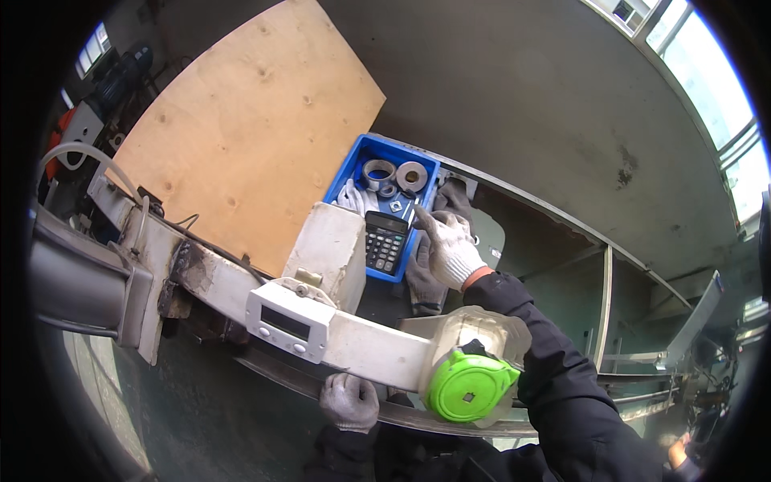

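My right hand, in a pale knit glove, reaches over the right rim of a blue plastic bin. Its fingers are apart, one stretched toward a thin, light rod-like piece in the bin. In the bin lie a black calculator, a roll of tape, a grey ring and white cloth or gloves. My left hand, gloved too, is curled closed below the white beam; whatever its fingers hold is hidden. Grey gloves lie beside the bin, partly behind my right hand.
A green tape measure sits at the beam's right end. On the beam are a white display unit and an upright white block. A large plywood sheet stands behind, left. Metal framing runs rightward; another person's hand shows lower right.
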The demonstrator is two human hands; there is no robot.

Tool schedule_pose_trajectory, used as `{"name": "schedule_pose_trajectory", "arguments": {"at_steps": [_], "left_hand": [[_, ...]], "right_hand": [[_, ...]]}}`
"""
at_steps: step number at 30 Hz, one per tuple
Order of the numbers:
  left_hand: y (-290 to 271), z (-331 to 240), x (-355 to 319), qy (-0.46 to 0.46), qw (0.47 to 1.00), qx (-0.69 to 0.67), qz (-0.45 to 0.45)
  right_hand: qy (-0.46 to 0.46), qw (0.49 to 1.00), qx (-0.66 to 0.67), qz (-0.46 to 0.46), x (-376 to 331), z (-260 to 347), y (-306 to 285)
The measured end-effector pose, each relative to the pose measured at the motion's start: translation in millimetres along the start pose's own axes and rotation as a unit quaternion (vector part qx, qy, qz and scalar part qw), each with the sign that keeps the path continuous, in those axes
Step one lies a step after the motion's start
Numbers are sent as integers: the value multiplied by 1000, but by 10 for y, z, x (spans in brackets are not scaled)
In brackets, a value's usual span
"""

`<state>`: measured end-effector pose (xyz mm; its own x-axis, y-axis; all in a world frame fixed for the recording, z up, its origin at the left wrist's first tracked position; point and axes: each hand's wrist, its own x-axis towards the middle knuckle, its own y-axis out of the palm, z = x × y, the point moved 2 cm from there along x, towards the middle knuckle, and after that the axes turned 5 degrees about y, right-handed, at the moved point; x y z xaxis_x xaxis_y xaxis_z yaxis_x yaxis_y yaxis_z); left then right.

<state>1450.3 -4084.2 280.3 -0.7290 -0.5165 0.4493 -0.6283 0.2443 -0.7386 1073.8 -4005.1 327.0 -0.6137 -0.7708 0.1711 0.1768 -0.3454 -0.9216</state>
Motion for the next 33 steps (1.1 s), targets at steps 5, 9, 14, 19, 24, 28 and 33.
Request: {"name": "schedule_pose_trajectory", "arguments": {"at_steps": [5,9,14,19,24,28,33], "left_hand": [[105,-25,-177,-47,997,-58,-29],[172,89,-259,19,1000,-24,-8],[112,118,-224,62,995,-57,-48],[-90,-559,-35,-65,983,-138,99],[166,-2880,-804,-100,830,-414,360],[454,-4822,-2322,34,701,-420,576],[648,-6329,-4269,18,526,-386,757]], "right_hand": [[89,981,94,-146,-821,201,-622],[182,952,203,-137,-1857,471,-984],[207,933,290,-47,-3417,605,-1249],[353,882,287,-122,-5501,428,-1542],[485,777,214,-339,-7891,540,-1695],[530,699,226,-423,-9433,783,-1698],[586,619,219,-476,-10922,984,-1879]]}}
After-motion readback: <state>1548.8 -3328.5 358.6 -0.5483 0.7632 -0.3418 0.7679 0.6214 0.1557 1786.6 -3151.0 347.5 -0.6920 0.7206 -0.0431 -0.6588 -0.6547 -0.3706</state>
